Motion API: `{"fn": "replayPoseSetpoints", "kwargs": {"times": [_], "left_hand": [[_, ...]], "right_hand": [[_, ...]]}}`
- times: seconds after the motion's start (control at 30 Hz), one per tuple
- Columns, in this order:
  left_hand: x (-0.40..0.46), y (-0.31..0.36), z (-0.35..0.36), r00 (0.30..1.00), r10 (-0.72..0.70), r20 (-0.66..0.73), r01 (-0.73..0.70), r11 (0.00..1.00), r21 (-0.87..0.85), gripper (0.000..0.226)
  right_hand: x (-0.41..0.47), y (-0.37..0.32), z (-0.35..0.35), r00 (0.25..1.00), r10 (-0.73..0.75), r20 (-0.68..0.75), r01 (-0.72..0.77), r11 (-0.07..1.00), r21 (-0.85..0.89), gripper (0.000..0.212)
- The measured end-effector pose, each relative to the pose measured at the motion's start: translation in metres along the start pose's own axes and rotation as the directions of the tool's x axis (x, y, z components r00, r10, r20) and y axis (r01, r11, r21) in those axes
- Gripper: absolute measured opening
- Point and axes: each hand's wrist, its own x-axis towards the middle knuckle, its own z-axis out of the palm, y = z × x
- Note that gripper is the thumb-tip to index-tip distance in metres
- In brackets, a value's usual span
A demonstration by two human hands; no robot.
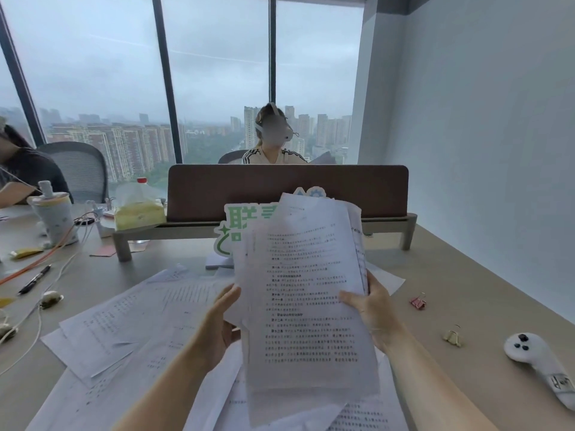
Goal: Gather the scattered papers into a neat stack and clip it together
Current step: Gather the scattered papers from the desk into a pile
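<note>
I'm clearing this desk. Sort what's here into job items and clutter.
For the job: held sheaf, loose papers, pink binder clip, gold binder clip.

Just lying about: white controller, pen, tissue box, green sign.

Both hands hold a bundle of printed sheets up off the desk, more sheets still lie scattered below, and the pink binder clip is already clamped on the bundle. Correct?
Not quite. In the head view the pink binder clip lies on the desk, right of the right hand, not on the bundle. The rest holds: the left hand helps hold it, and scattered sheets remain below.
</note>
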Motion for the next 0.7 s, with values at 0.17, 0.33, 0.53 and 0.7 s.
{"fn": "replayPoseSetpoints", "kwargs": {"times": [0.17, 0.33, 0.53, 0.7], "left_hand": [[0.007, 0.031, 0.001, 0.998, 0.025, -0.051, -0.013, 0.976, 0.215, 0.032], [0.009, 0.039, 0.018, 0.985, 0.126, -0.119, -0.1, 0.974, 0.203, 0.011], [0.006, 0.05, 0.028, 0.939, 0.314, -0.137, -0.276, 0.93, 0.242, 0.009], [0.003, 0.033, 0.039, 0.953, 0.293, -0.08, -0.253, 0.911, 0.325, 0.017]], "right_hand": [[-0.003, -0.015, 0.011, 0.989, -0.148, -0.015, 0.145, 0.981, -0.125, 0.044], [-0.005, -0.02, 0.026, 0.978, -0.209, 0.005, 0.207, 0.964, -0.164, 0.039], [-0.003, -0.023, 0.024, 0.938, -0.331, -0.104, 0.312, 0.936, -0.161, 0.047], [-0.001, -0.003, 0.021, 0.911, -0.287, -0.295, 0.25, 0.955, -0.158, 0.104]]}}
